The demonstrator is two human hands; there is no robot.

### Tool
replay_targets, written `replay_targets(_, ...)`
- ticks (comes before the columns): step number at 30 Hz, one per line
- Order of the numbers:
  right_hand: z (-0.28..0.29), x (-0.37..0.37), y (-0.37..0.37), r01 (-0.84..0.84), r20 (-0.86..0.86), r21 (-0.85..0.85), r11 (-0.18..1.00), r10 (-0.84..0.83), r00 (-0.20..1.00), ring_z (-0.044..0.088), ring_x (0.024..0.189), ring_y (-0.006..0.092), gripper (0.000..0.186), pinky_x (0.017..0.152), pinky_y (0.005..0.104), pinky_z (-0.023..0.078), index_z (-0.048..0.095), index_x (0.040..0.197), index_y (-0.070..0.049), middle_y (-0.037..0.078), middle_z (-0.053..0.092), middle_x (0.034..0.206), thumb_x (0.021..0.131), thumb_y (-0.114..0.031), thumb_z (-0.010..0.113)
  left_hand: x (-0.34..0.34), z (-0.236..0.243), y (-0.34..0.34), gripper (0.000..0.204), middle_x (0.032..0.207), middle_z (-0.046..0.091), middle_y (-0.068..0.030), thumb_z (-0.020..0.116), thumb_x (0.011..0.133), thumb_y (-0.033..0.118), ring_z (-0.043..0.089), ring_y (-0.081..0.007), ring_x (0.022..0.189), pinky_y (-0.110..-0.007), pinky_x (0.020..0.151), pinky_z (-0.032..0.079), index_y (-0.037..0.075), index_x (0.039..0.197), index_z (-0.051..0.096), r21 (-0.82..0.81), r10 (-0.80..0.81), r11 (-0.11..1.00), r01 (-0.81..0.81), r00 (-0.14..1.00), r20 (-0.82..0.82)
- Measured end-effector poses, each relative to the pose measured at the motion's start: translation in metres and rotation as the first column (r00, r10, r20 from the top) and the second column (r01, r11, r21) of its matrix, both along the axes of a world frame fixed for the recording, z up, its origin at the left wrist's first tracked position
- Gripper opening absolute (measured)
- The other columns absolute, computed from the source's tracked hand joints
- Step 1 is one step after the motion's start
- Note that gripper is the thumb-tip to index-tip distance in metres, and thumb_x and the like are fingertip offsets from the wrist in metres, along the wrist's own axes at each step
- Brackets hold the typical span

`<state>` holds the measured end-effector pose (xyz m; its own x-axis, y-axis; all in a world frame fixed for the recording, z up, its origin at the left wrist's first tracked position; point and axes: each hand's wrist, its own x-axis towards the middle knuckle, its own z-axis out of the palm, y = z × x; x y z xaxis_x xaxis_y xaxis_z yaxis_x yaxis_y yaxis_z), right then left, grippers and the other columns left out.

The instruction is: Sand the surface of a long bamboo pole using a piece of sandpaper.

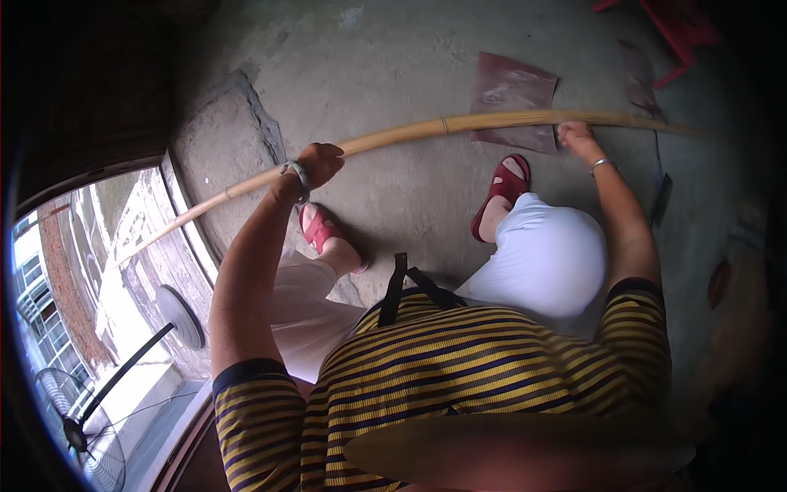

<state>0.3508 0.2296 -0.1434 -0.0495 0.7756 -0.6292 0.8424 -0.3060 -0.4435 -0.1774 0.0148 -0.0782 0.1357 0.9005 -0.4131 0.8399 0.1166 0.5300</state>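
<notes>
A long, pale bamboo pole [443,126] spans the view from the doorway at the left to the far right, above my feet. My left hand [321,166] is closed round it left of the middle, with a bangle on that wrist. Farther along to the right, my right hand [579,141] grips the pole from its near side; part of the fingers is hidden. A thin bracelet circles the right wrist. The pole's right end blurs into shadow, and its left end fades in the bright doorway.
Beyond the pole, a dark red sheet [512,86] lies on the cracked concrete floor [369,66]. A red plastic piece of furniture [680,37] stands at the far right. At the left, a pedestal fan [82,435] with a round base [179,316] is by the doorway. My red sandals [502,195] are below the pole.
</notes>
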Motion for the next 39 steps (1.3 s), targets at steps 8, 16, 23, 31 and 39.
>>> replay_targets(8, -0.022, -0.079, 0.104, -0.586, 0.429, 0.04, 0.809, 0.516, 0.742, 0.045, 0.121, 0.0333, 0.057, 0.103, 0.0361, 0.036, 0.043, 0.132, -0.006, 0.017, 0.049, 0.13, 0.08, -0.023, 0.056, 0.095, -0.091, 0.004, 0.039, 0.105, 0.063, -0.0124, 0.053, 0.084, 0.027, 0.062, -0.0257, 0.095, -0.047, 0.08, 0.049, 0.005, 0.117, 0.055, -0.778, 0.96, 0.274, -0.565, 0.209, 0.187)
replay_targets(16, -0.067, -0.136, 0.133, -0.541, 0.584, 0.019, 0.841, 0.43, 0.689, 0.043, 0.123, 0.0326, 0.06, 0.105, 0.0365, 0.035, 0.037, 0.137, -0.014, 0.014, 0.044, 0.136, 0.079, -0.014, 0.052, 0.073, -0.12, 0.008, 0.07, 0.132, 0.043, -0.0241, 0.051, 0.089, 0.044, 0.049, -0.0363, 0.116, -0.056, 0.093, 0.039, 0.0, 0.137, 0.023, -0.887, 0.951, -0.02, -0.461, -0.283, 0.126)
replay_targets(23, -0.054, -0.122, 0.121, -0.635, 0.32, -0.146, 0.758, 0.644, 0.695, 0.056, 0.105, 0.0318, 0.023, 0.089, 0.0401, 0.045, 0.065, 0.094, -0.004, 0.015, 0.058, 0.115, 0.076, -0.018, 0.059, 0.076, -0.157, 0.017, 0.055, 0.125, 0.041, -0.0216, 0.053, 0.089, 0.031, 0.045, -0.0379, 0.115, -0.054, 0.101, 0.033, -0.002, 0.126, 0.031, -0.909, 0.632, -0.177, -0.378, -0.751, 0.189)
replay_targets(31, -0.006, -0.132, 0.038, -0.81, 0.174, 0.193, 0.554, 0.793, 0.584, 0.059, 0.087, 0.031, 0.011, 0.078, 0.0413, 0.048, 0.063, 0.082, -0.005, 0.011, 0.058, 0.097, 0.082, -0.012, 0.054, 0.079, -0.162, 0.029, 0.042, 0.121, 0.042, -0.02, 0.055, 0.082, 0.019, 0.046, -0.0351, 0.112, -0.054, 0.099, 0.035, 0.002, 0.118, 0.038, -0.922, 0.466, -0.159, -0.353, -0.85, 0.246)
replay_targets(39, 0.075, -0.156, -0.041, -0.76, 0.081, 0.604, 0.241, 0.93, 0.359, 0.059, 0.091, 0.0317, 0.01, 0.077, 0.04, 0.05, 0.058, 0.08, 0.0, 0.012, 0.059, 0.099, 0.073, -0.001, 0.051, 0.07, -0.083, 0.018, 0.026, 0.069, 0.052, -0.0074, 0.06, 0.076, 0.023, 0.053, -0.0245, 0.058, -0.041, 0.059, 0.047, 0.007, 0.09, 0.045, -0.845, 0.162, -0.447, -0.292, -0.956, 0.245)
